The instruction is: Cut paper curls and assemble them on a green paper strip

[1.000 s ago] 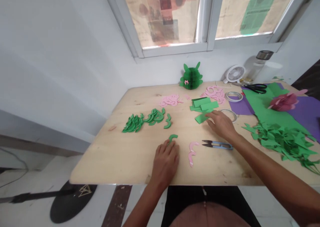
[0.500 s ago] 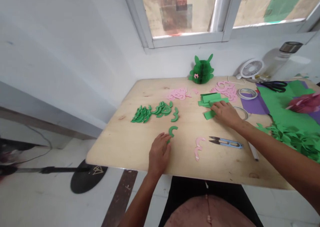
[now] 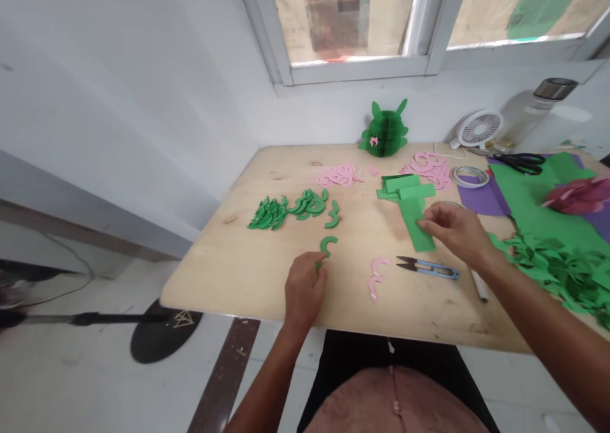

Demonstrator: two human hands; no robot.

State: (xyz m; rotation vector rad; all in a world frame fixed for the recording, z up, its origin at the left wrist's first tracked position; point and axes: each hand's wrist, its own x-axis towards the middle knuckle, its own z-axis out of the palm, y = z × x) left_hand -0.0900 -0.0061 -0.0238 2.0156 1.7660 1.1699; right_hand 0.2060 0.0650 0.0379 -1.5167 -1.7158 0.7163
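My left hand rests near the table's front edge, its fingers closed on the lower end of a curved green paper cutout. In my right hand, thumb and fingers pinch the right edge of a green paper strip, slanting down from a small stack of green paper strips. Between the hands lie a wavy pink paper cutout and blue-handled thread snips. Beyond my left hand are a single wavy green cutout and piles of green cutouts.
Pink cutouts lie farther back, near a green paper honeycomb figure by the wall. On the right are a tape roll, black scissors, a white fan, a bottle and a heap of green paper pieces.
My right hand has moved toward me and to the right from the stack, drawing a green strip out with it. The left hand stays almost in place on the green cutout.
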